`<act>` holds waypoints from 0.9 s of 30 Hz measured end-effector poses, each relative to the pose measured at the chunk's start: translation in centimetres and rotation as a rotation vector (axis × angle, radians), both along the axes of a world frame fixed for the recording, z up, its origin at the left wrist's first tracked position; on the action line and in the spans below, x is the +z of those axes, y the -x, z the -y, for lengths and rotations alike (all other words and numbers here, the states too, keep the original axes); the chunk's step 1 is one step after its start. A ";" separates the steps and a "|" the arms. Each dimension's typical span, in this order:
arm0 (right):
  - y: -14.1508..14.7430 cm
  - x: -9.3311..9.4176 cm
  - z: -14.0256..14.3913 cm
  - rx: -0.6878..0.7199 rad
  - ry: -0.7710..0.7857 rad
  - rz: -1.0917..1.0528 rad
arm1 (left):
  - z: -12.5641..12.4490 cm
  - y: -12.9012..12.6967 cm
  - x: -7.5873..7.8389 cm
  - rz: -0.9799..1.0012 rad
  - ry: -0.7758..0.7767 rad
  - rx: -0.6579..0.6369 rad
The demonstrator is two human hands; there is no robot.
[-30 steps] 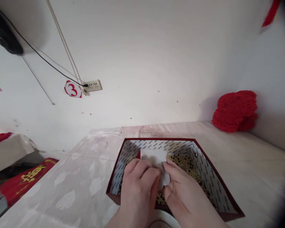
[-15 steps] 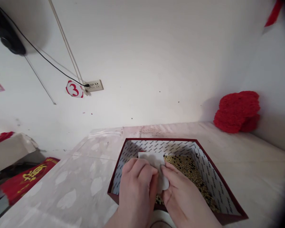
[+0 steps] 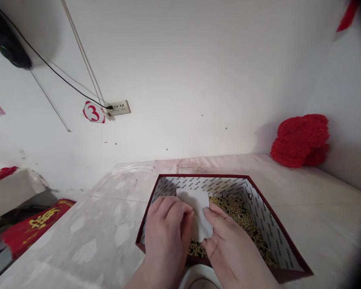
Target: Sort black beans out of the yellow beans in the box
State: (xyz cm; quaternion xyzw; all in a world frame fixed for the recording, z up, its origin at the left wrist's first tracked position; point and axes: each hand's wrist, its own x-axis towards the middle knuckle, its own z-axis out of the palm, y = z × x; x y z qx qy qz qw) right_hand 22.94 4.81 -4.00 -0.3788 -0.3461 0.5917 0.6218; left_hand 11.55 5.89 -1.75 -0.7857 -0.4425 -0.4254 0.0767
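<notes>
Both hands (image 3: 195, 237) pinch the white card (image 3: 198, 212) upright, its long axis vertical, fingers (image 3: 171, 208) clamped.

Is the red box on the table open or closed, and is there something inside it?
Open. The red box has no lid on it; its patterned inner walls show, and small yellowish beans cover its bottom.
</notes>
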 end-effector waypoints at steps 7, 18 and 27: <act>-0.8 -0.1 0.4 -0.045 0.113 -0.082 | 0.1 0.2 -0.1 0.039 0.002 0.045; 0.6 1.0 0.0 -0.024 0.259 -0.233 | 0.3 -0.1 0.3 0.008 -0.011 0.016; 0.1 0.8 0.0 -0.023 0.213 -0.168 | 0.2 0.0 -0.1 0.001 -0.007 0.015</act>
